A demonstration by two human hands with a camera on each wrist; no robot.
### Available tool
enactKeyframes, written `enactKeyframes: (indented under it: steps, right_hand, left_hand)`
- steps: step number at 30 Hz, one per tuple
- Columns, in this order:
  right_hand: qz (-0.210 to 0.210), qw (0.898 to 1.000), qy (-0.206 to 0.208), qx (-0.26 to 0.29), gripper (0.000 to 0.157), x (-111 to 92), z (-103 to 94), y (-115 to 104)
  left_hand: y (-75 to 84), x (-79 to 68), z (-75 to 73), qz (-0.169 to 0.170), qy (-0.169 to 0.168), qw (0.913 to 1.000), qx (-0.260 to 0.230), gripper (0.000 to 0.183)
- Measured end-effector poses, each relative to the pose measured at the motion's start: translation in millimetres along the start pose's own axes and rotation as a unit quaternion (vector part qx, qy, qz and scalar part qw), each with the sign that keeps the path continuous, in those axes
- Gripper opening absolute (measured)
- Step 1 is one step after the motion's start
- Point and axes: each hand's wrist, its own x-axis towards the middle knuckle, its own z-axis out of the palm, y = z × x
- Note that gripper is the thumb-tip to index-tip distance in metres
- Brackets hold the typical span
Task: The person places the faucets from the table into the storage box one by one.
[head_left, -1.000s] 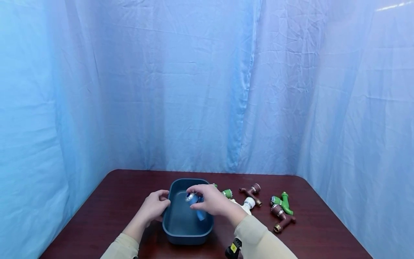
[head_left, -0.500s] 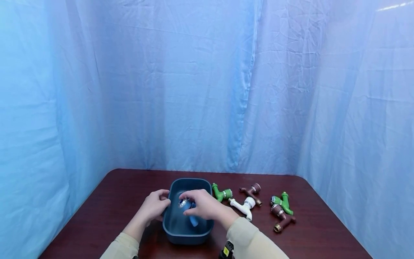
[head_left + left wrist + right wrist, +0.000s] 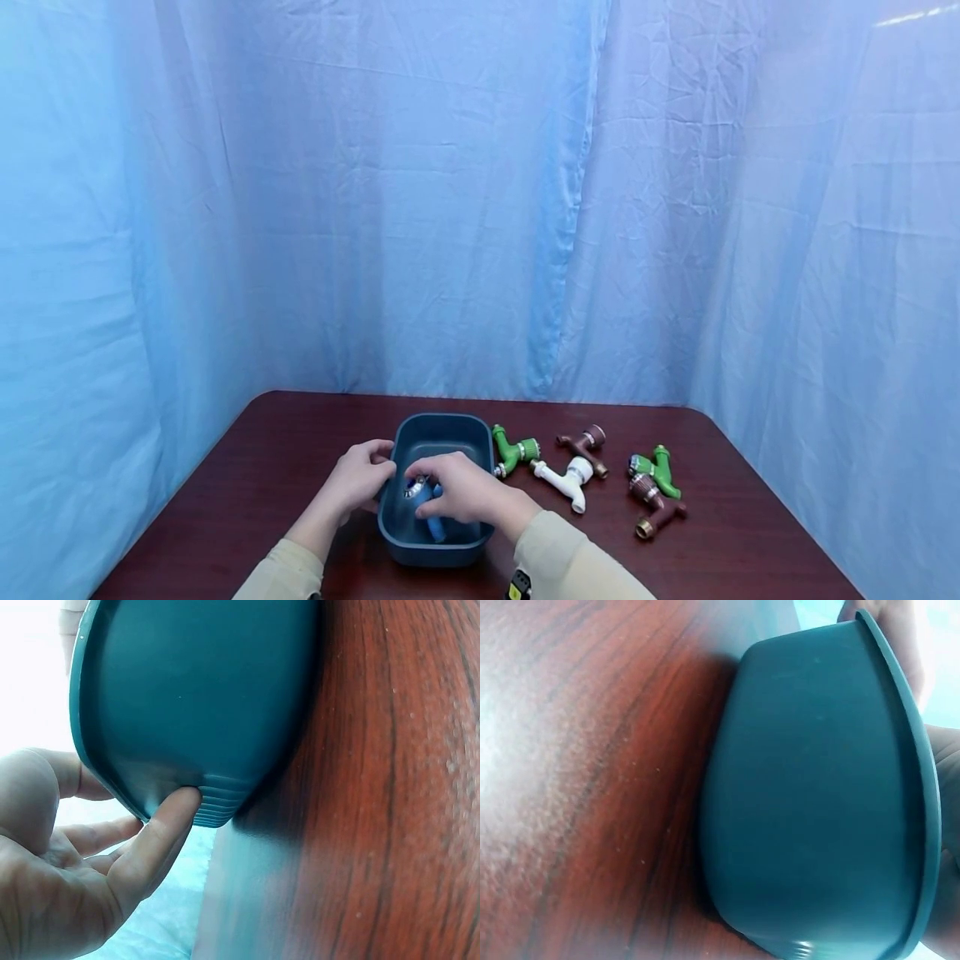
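Note:
A dark teal rectangular tub [image 3: 437, 557] stands on the table. At its left side my left hand [image 3: 356, 477] grips the rim; in the left wrist view one finger [image 3: 161, 832] presses the ribbed outer wall while others reach over the edge. Inside the tub, my right hand [image 3: 468, 493] holds a blue tap [image 3: 437, 530] with a silvery, blue-centred knob end toward the left. Thumb and fingers curl about its body, hiding part of it. The right wrist view has the tub's wall [image 3: 810, 787] covering most of that hand.
Right of the tub lie a green tap [image 3: 510, 450], a white tap [image 3: 566, 481] and a brown tap [image 3: 581, 442]. Farther right, another green tap [image 3: 660, 473] lies against a second brown tap [image 3: 658, 508]. Blue curtains [image 3: 450, 208] hang behind the dark red-brown table [image 3: 315, 417].
My right hand has moved left and toward me, lower into the tub, with the blue tap. The green and white taps behind it have come into fuller view. My left hand stays put.

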Motion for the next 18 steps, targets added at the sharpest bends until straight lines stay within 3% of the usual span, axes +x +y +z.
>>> enactKeyframes:
  steps: [18]
  right_hand:
    - [0.005,0.998,-0.006,0.055,0.048,-2.7,-2.7,-2.8]
  left_hand:
    - [1.5,0.1,0.9,-0.008,0.006,1.0,0.002,0.051]
